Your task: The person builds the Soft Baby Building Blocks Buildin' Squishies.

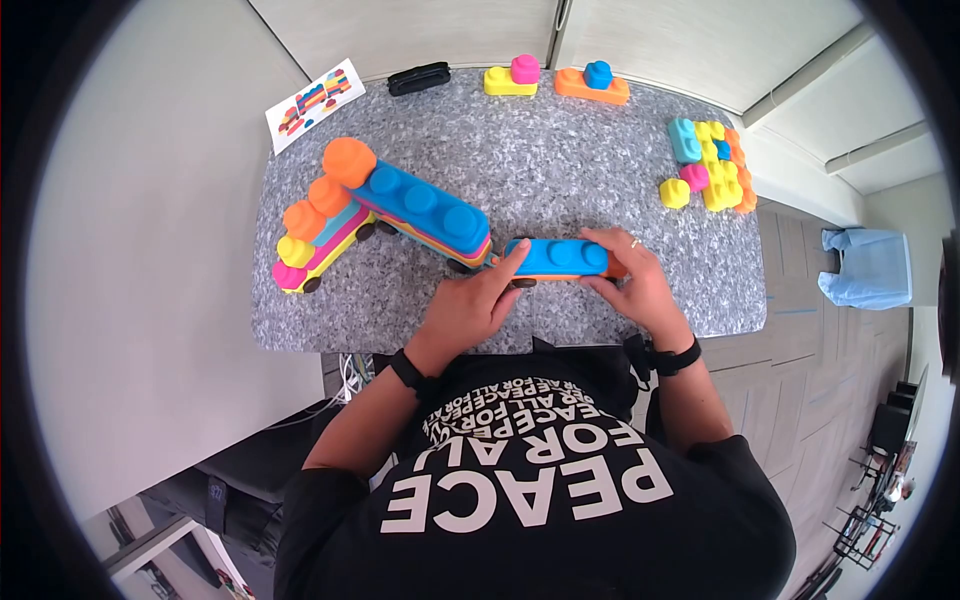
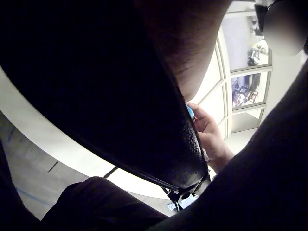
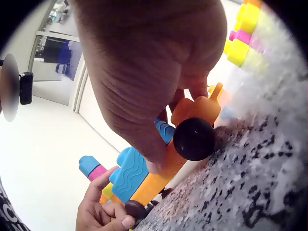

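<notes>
The right hand [image 1: 640, 287] pinches one end of an orange wagon [image 3: 157, 180] topped with a blue block [image 1: 540, 258]; the left hand [image 1: 463, 312] holds the other end by finger and thumb. The wagon is near the front edge of the table [image 1: 600, 170], just beside a blue-topped car [image 1: 420, 208]; I can't tell whether they're coupled. That car and a yellow-based car [image 1: 330, 250] further left look assembled. Loose blocks [image 1: 720, 165] at the right suggest building remains.
</notes>
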`<state>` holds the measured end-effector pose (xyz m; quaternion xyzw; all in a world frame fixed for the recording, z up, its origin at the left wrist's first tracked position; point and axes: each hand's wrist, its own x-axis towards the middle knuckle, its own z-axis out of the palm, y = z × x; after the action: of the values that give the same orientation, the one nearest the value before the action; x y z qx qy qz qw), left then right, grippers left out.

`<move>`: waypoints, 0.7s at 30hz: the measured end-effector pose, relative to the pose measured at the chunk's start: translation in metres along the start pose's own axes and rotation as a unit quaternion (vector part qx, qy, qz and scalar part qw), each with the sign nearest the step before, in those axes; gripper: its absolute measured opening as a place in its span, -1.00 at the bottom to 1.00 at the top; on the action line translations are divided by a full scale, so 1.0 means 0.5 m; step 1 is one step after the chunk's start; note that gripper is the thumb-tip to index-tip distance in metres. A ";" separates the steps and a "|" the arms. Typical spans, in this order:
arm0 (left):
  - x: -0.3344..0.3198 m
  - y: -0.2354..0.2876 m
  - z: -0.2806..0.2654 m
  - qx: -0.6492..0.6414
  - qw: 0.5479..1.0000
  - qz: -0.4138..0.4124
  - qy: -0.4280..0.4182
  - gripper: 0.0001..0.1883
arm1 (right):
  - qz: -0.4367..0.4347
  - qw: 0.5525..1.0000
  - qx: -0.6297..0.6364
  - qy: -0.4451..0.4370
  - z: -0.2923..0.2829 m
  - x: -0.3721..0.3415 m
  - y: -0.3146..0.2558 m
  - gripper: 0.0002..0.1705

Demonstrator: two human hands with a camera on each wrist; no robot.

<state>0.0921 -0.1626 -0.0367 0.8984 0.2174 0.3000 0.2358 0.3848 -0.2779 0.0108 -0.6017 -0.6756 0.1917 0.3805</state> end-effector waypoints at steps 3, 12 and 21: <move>-0.006 0.000 -0.004 0.012 0.998 -0.037 -0.050 -0.14 | -0.010 1.000 0.009 0.014 -0.003 0.002 -0.002 -0.18; -0.011 -0.003 0.001 0.011 0.998 -0.044 -0.042 -0.15 | 0.131 0.957 -0.177 0.190 -0.178 0.029 0.099 -0.42; -0.004 0.000 0.003 0.004 1.000 -0.008 0.009 -0.11 | 0.157 0.959 -0.220 0.084 -0.206 0.048 0.216 -0.38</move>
<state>0.0915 -0.1639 -0.0386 0.8947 0.2281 0.3056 0.2326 0.5339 -0.2536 0.0059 -0.7829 -0.5639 0.0438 0.2591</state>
